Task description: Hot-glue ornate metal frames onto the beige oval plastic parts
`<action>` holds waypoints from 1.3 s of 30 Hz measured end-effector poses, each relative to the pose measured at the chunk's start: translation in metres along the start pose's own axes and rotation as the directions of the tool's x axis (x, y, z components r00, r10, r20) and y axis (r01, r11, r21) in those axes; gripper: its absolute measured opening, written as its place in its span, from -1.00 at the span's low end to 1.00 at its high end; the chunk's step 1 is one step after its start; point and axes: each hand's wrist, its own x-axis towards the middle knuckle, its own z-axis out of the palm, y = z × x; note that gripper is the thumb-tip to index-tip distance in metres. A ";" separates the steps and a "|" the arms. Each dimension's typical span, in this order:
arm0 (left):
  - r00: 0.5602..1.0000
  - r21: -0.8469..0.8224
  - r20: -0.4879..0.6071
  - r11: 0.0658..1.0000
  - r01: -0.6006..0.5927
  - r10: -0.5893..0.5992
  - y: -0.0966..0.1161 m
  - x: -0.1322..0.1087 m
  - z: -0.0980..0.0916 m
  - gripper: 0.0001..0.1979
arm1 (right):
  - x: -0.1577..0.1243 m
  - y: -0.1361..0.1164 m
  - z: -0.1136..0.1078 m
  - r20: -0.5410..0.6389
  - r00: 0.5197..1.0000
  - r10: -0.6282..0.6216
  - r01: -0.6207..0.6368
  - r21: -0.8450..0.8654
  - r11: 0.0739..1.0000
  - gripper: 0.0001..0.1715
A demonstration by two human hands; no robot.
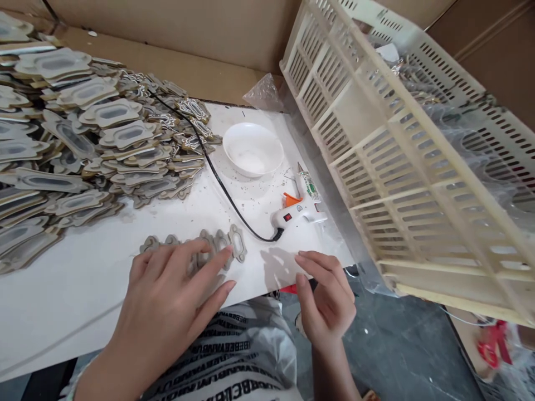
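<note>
Several small grey oval frames (237, 244) lie in a row near the front edge of the white table. My left hand (167, 289) rests over this row with its fingers spread, the index fingertip touching a frame near the right end. Part of the row is hidden under the hand. To the right, my right hand (326, 295) hovers by the table's front edge, thumb and index finger apart, nothing between them. A white glue gun (298, 214) with an orange trigger lies beyond the right hand, its black cord running back to the left.
Large stacks of grey oval pieces (112, 111) fill the back left of the table (54, 306). A white bowl (253, 150) stands at the back middle. A tall cream plastic crate (401, 161) borders the right side. Crumpled clear plastic (264, 93) lies behind the bowl.
</note>
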 end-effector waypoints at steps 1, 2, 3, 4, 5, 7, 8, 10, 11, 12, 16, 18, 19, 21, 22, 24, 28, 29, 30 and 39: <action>1.000 -0.020 -0.002 1.000 -0.009 0.009 0.004 0.007 -0.003 -0.73 | -0.002 -0.001 0.000 -0.009 1.000 0.029 -0.029 0.058 0.998 -0.55; 1.000 -0.051 -0.004 0.998 -0.023 0.022 0.008 0.017 -0.006 -0.73 | -0.003 -0.001 0.000 -0.018 0.998 0.056 -0.053 0.106 0.993 -0.55; 0.999 -0.092 0.002 0.995 -0.045 0.046 0.013 0.027 -0.007 -0.72 | -0.004 -0.002 0.000 -0.027 0.997 0.078 -0.074 0.142 0.987 -0.54; 0.998 -0.155 0.013 0.986 -0.054 0.057 0.018 0.039 -0.007 -0.72 | -0.004 -0.003 0.000 -0.032 0.995 0.096 -0.090 0.166 0.982 -0.54; 0.998 -0.216 0.024 0.975 -0.044 0.051 0.023 0.051 -0.004 -0.75 | -0.005 -0.005 0.000 -0.034 0.993 0.111 -0.103 0.184 0.977 -0.54; 0.995 -0.220 0.100 0.976 -0.001 0.023 0.034 0.075 0.005 -0.74 | -0.006 -0.009 -0.001 -0.023 0.991 0.135 -0.127 0.217 0.968 -0.55; 0.988 -0.168 0.151 0.986 -0.014 0.040 0.039 0.087 0.012 -0.74 | -0.007 -0.011 -0.001 -0.013 0.990 0.142 -0.135 0.235 0.963 -0.55; 0.979 -0.127 0.199 0.992 -0.014 0.039 0.048 0.106 0.029 -0.72 | -0.008 -0.015 0.000 0.012 0.990 0.144 -0.142 0.267 0.953 -0.55; 0.977 -0.106 0.214 0.994 0.003 0.020 0.052 0.114 0.037 -0.73 | -0.009 -0.016 0.000 0.023 0.990 0.143 -0.143 0.280 0.949 -0.55; 0.975 -0.094 0.221 0.995 0.019 0.002 0.055 0.120 0.044 -0.73 | -0.010 -0.018 0.001 0.037 0.989 0.140 -0.145 0.293 0.945 -0.54; 0.982 -0.086 0.190 0.996 0.037 -0.020 0.059 0.131 0.060 -0.78 | -0.012 -0.019 0.004 0.119 0.981 0.153 -0.186 0.368 0.911 -0.56; 0.990 -0.098 0.139 0.995 0.031 -0.017 0.057 0.130 0.060 -0.79 | -0.013 -0.020 0.005 0.161 0.970 0.183 -0.235 0.418 0.878 -0.60; 0.994 -0.105 0.104 0.994 0.028 -0.017 0.056 0.128 0.058 -0.79 | -0.014 -0.020 0.005 0.176 0.964 0.201 -0.259 0.440 0.860 -0.64; 1.000 -0.127 0.018 0.992 0.019 -0.017 0.055 0.121 0.053 -0.80 | -0.016 -0.022 0.006 0.191 0.953 0.235 -0.299 0.469 0.831 -0.73; 0.999 -0.142 -0.031 0.990 0.016 -0.021 0.055 0.116 0.050 -0.83 | -0.018 -0.023 0.007 0.194 0.946 0.259 -0.322 0.480 0.816 -0.78; 0.990 -0.179 -0.133 0.984 0.017 -0.042 0.056 0.106 0.044 -0.89 | -0.020 -0.023 0.011 0.184 0.927 0.326 -0.373 0.526 0.764 -0.87; 0.941 -0.268 -0.315 0.963 0.033 -0.121 0.062 0.085 0.039 -0.81 | -0.018 -0.015 0.028 0.093 0.869 0.486 -0.416 0.669 0.616 -0.86; 0.927 -0.288 -0.350 0.957 0.030 -0.134 0.064 0.082 0.039 -0.77 | -0.015 -0.012 0.033 0.061 0.855 0.515 -0.408 0.691 0.597 -0.81; 0.915 -0.305 -0.375 0.952 0.027 -0.146 0.066 0.078 0.040 -0.75 | -0.012 -0.009 0.037 0.043 0.841 0.540 -0.408 0.705 0.580 -0.74; 0.891 -0.386 -0.426 0.922 -0.022 -0.157 0.071 0.069 0.037 -0.85 | 0.028 0.003 0.047 0.242 0.710 0.661 -0.592 0.713 0.375 -0.53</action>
